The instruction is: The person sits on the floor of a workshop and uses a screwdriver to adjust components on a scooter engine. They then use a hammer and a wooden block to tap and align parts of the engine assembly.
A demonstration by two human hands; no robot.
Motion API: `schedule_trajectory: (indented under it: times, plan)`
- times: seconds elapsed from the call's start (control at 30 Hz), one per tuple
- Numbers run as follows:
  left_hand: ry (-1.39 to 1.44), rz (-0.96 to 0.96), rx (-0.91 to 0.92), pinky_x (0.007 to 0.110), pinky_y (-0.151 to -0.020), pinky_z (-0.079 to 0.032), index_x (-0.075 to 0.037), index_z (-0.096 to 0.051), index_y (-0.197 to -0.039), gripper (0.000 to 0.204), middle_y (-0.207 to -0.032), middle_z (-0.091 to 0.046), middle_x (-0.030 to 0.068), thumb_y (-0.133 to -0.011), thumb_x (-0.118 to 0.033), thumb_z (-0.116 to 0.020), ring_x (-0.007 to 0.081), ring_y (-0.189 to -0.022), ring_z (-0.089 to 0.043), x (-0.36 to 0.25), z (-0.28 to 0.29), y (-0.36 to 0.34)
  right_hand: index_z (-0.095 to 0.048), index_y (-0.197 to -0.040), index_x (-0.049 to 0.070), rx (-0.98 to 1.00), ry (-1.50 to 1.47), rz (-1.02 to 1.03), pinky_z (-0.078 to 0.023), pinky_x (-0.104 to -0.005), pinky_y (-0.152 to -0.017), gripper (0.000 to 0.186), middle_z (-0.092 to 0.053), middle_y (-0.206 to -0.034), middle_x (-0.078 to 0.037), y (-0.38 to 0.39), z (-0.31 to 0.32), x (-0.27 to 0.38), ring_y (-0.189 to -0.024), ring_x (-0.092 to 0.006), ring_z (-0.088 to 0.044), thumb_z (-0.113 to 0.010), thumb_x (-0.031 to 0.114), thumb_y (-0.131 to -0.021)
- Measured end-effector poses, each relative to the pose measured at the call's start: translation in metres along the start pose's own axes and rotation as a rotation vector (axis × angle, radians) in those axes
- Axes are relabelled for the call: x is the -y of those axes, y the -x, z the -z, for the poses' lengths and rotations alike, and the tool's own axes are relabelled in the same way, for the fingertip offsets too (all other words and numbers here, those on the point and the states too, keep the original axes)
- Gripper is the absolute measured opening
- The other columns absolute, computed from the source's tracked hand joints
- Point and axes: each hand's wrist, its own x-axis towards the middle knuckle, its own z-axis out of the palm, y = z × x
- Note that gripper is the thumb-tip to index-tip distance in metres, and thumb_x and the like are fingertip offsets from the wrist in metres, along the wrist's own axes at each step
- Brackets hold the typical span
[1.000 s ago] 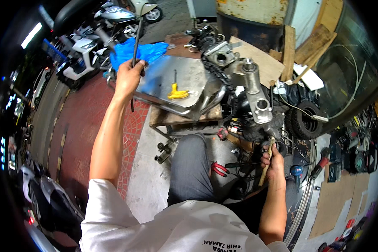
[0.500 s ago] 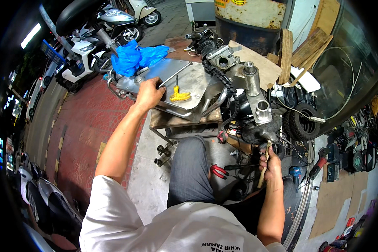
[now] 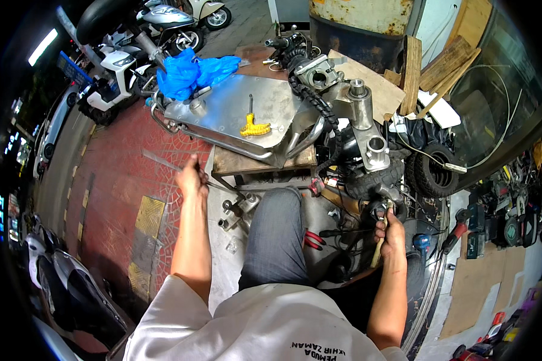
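Lowered from upper frame, left hand [image 3: 193, 177] grips a thin rod [image 3: 162, 161] lying leftward; right hand [image 3: 390, 231] clamps a wooden handle [image 3: 377, 249] at centre right.

Metal rod [image 3: 162, 161] and wooden handle [image 3: 377, 251] in hand.
The thin grey rod slants up-left from the left hand [image 3: 192, 178], over the red paving just beside the steel tray's corner. The pale wooden handle stands nearly upright in the right hand [image 3: 391, 231], its top against the dark engine part below the tyre.
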Motion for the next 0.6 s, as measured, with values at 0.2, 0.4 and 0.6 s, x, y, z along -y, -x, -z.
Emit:
schedule_trajectory:
  times: [0.2, 0.4, 0.6]
  plan:
    - [-0.042, 0.249, -0.118, 0.025, -0.042, -0.032, -0.008, -0.07, -0.088, 0.01, -0.068, -0.067, 0.0015, -0.094, -0.015, -0.07, 0.0074, -0.048, -0.044, 0.072, -0.026, -0.013, -0.06, -0.113, 0.006, -0.05, 0.034, -0.012, -0.033, -0.0292, -0.049, 0.043, -0.048, -0.068, 0.003, -0.009, 0.008, -0.003, -0.051, -0.0094, -0.039, -0.051, 0.047, -0.107]
    - [-0.293, 0.29, -0.013, 0.028, -0.046, -0.032, -0.009, -0.074, -0.091, 0.008, -0.074, -0.074, 0.0052, -0.093, -0.016, -0.07, 0.0084, -0.046, -0.042, 0.076, -0.054, -0.024, -0.059, -0.114, 0.006, -0.026, 0.044, 0.009, -0.033, -0.0299, -0.049, 0.043, -0.046, -0.068, 0.004, 0.002, -0.001, 0.004, -0.051, -0.0092, -0.037, -0.049, 0.047, -0.107]
    - [-0.373, 0.346, 0.071, 0.027, -0.043, -0.028, -0.008, -0.071, -0.099, 0.012, -0.081, -0.076, 0.009, -0.099, -0.019, -0.065, 0.0079, -0.045, -0.036, 0.07, -0.059, -0.025, -0.062, -0.113, 0.008, -0.063, 0.03, 0.01, -0.033, -0.0288, -0.051, 0.043, -0.05, -0.071, 0.003, 0.004, 0.012, 0.001, -0.053, -0.0086, -0.039, -0.054, 0.049, -0.105]
